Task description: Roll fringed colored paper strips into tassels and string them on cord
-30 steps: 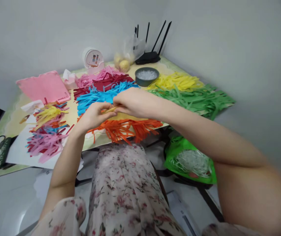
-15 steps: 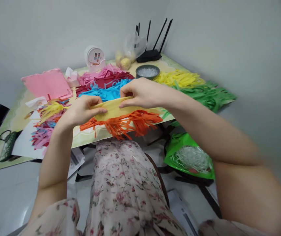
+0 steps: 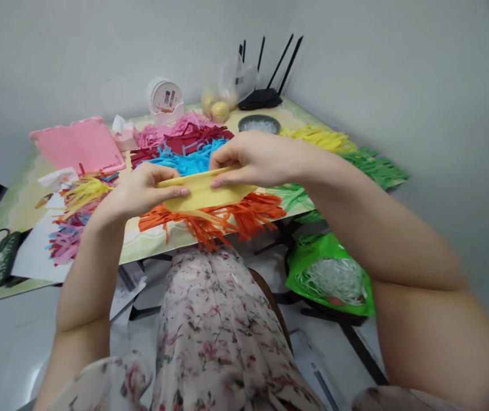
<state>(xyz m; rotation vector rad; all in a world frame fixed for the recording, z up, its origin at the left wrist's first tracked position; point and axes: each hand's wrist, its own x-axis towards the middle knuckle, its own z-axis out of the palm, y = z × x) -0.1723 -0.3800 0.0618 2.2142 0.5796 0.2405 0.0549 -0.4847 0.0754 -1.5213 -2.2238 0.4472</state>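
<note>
Between both hands stretches a yellow strip of paper (image 3: 210,192), its upper edge folded or rolled under my fingers. My left hand (image 3: 148,188) pinches its left part, thumb in front. My right hand (image 3: 250,160) pinches the upper edge farther right, with the thumb and bent fingers closed on it. Just below and partly behind the strip lie orange fringed paper strips (image 3: 257,216), some hanging over the table's front edge. Blue fringed paper (image 3: 190,158) lies right behind my hands.
Green fringe (image 3: 375,166), yellow fringe (image 3: 316,137) and a bowl (image 3: 259,124) are at the right. A router (image 3: 261,98) stands behind. Leftward are a pink sheet (image 3: 77,145), mixed tassels (image 3: 71,237) and scissors (image 3: 2,257). A green bag (image 3: 308,260) of clear strands sits below the table.
Both hands keep their pinch on the yellow paper, which now faces me a little more broadly. The view has shifted slightly, and my right forearm covers more of the green fringe.
</note>
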